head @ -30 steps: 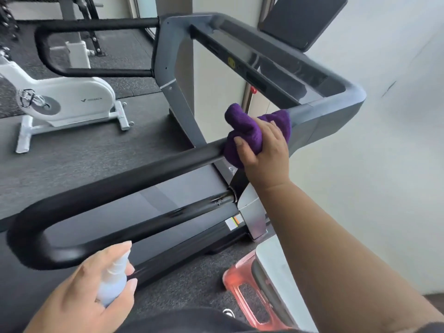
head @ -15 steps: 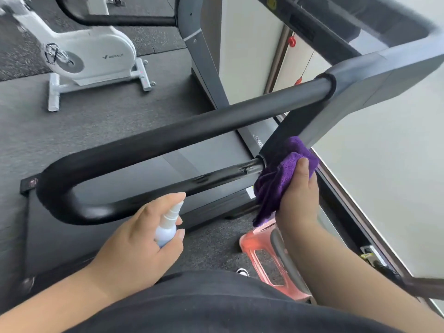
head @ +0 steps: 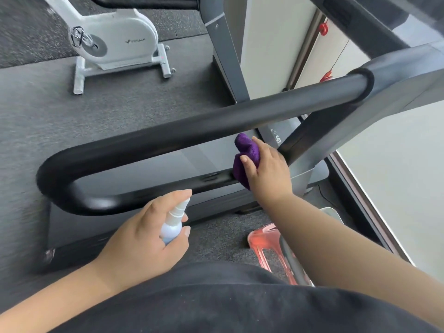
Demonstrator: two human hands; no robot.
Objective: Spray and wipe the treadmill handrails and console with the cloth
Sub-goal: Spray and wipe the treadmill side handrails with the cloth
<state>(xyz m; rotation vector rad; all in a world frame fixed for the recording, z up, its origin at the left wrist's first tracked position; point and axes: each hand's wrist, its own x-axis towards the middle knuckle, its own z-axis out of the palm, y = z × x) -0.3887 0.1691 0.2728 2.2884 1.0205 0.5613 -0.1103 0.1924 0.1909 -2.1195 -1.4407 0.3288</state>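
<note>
We're looking down at our own two hands w/ the treadmill handrail (head: 192, 131) running across the view from 8 o'clock up to 2 o'clock. It's a black looped bar: thick upper run, a bend at 9 o'clock, then a thinner lower run (head: 153, 193) coming back toward centre.

Our right hand (head: 266, 169) is sitting just right of centre, arm coming in from 4 o'clock, forearm long and nearly straight, wrist slightly bent. The fingers are curling round the purple cloth (head: 246, 150) and pressing it against the lower run where that bar meets the grey upright (head: 302, 174). Thumb is lying across the cloth's near face, nail up; part of the cloth is bunching out above the hand toward 12, some hanging below the bar.

Our left hand (head: 144, 236) is at approx 7 o'clock from centre, forearm entering from the bottom-left corner. It's gripping the small spray bottle (head: 171, 227), pale blue body in the palm, white nozzle pointing up toward 1 o'clock at the lower run. Index finger is resting over the nozzle top, other fingers wrapping the body. Nozzle tip is near the bar, not touching.

Beyond, at 11 o'clock, a white exercise bike (head: 113, 42) is standing on the dark gym floor (head: 48, 111). At 5 o'clock a pink plastic stool (head: 266, 241) is showing under our right arm.
</note>
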